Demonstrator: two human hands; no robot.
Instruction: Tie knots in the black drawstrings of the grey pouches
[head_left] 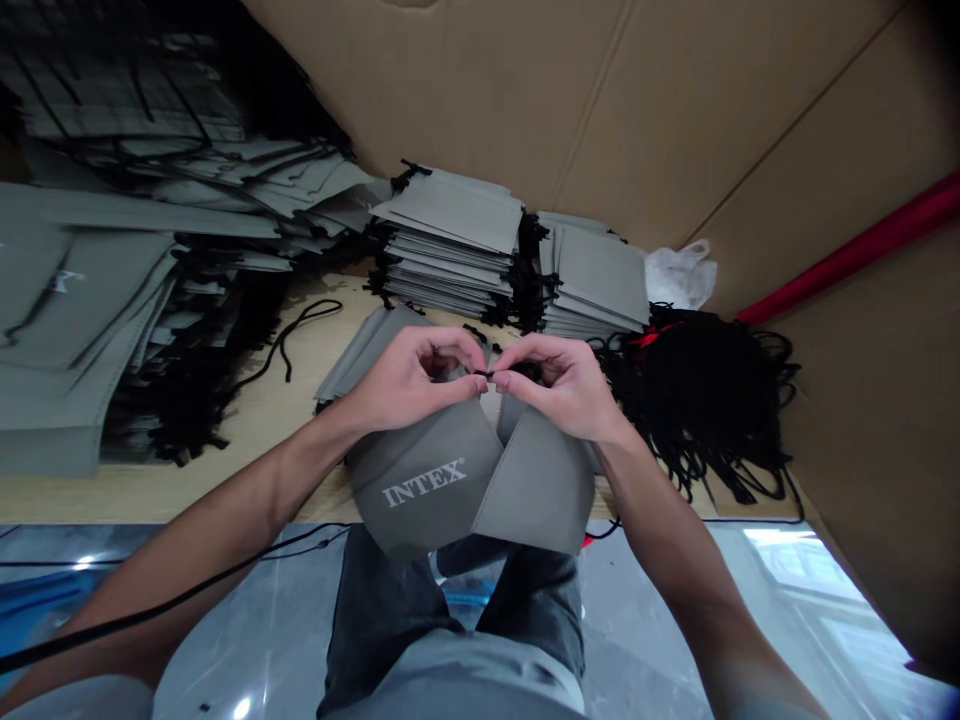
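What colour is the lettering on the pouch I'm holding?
White lettering on a grey pouch, clearest in the head view.

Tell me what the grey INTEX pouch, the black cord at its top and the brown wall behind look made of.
Grey INTEX pouch: matte, probably non-woven fabric; it bends softly without sheen. Black cord: thin textile string, seemingly; weave too fine to tell. Brown wall: dull cardboard, with fold creases.
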